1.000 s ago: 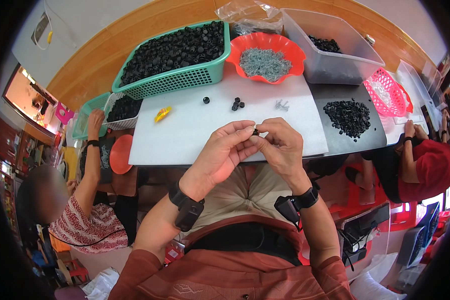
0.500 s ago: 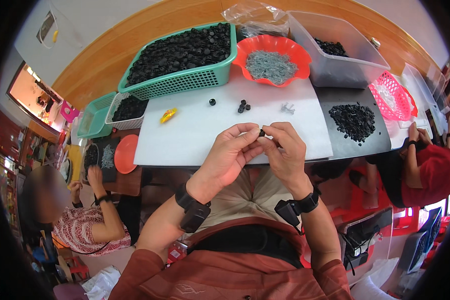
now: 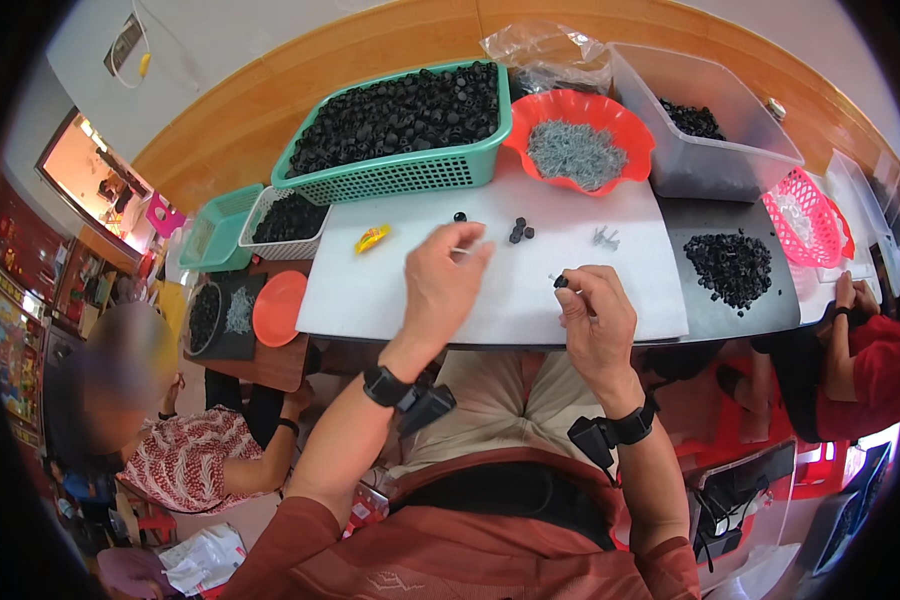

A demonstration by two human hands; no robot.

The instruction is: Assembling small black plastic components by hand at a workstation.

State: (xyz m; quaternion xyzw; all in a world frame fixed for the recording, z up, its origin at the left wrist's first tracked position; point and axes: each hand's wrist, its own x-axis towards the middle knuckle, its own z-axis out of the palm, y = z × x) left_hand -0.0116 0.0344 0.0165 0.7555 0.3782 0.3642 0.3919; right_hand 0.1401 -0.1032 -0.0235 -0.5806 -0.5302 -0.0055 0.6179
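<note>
Head view, white sheet [image 3: 370, 295]: beneath the work, green basket [image 3: 400, 175] on its far side.
Left hand [image 3: 442, 285]: blurred, near a lone black cap [image 3: 460, 217]; cannot tell whether its grip is spread.
Right hand [image 3: 602, 330]: pinching a black piece [image 3: 561, 282].
Black piece: at thumb and finger tips.

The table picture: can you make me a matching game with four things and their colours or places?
1. Right hand
2. Biggest basket
3. Wavy-edged bowl
4. Little packet

A. Yellow, lying on the white sheet
B. Red, with grey metal pieces inside
C. Holding a small black part
D. Green, heaped with black pieces

Pairs: 1-C; 2-D; 3-B; 4-A
</note>
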